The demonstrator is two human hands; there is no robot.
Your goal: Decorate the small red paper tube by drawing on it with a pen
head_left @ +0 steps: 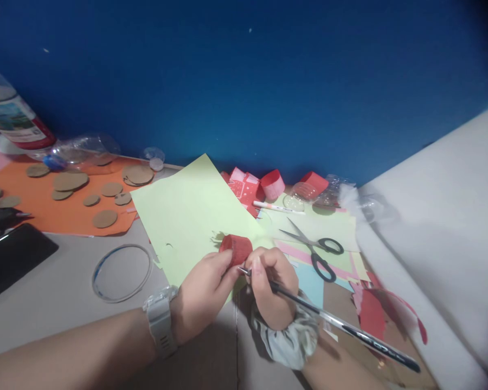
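My left hand (205,295), below a wrist with a pale watch, is closed round a small red paper cup (241,249) tilted on its side. In my right hand (274,287) is a long black and silver pen (341,324), gripped near its tip. That tip points left at the lower edge of the cup, close to my left thumb; whether it touches cannot be made out. Under the cup lies a pale green paper sheet (191,200). A pair of black-handled scissors (313,246) rests, blades apart, to the right of my hands.
Cardboard discs (104,218) lie on orange paper (65,216) at left, near a clear bottle (85,149) and a dark phone (16,260). A ring (122,273) sits left of my watch. Red paper rings (272,184) stand by the blue wall (244,81).
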